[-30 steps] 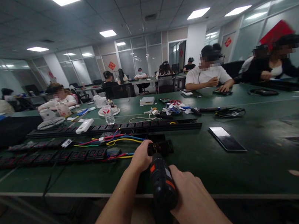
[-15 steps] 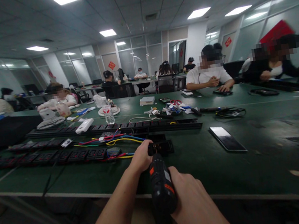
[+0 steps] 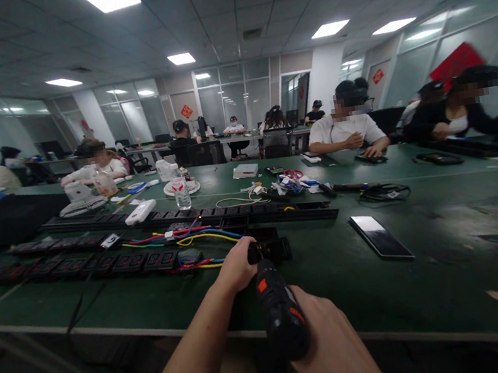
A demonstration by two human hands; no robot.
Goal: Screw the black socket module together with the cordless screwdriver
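Note:
My right hand (image 3: 323,325) is wrapped round a black cordless drill (image 3: 281,312) with orange markings, pointing away from me. Its tip meets a small black housing (image 3: 279,248) with brass-coloured parts inside. At the left end of that housing, my left hand (image 3: 240,262) grips it with the fingers closed. Blue, red and yellow wires (image 3: 210,237) run leftward from near the housing to the black socket strips (image 3: 134,263). How the wires join the housing is hidden behind my left hand.
A smartphone (image 3: 381,236) lies to the right on the green table (image 3: 433,290). Farther back are a longer black rail (image 3: 299,211), a white device (image 3: 140,212), a plastic cup (image 3: 181,193), a coiled black cable (image 3: 385,192) and red-handled scissors (image 3: 293,174). Several people sit across the table.
The back of the drill has swung slightly right with my right hand, its tip staying at the housing. My left hand keeps its hold. The view has shifted slightly.

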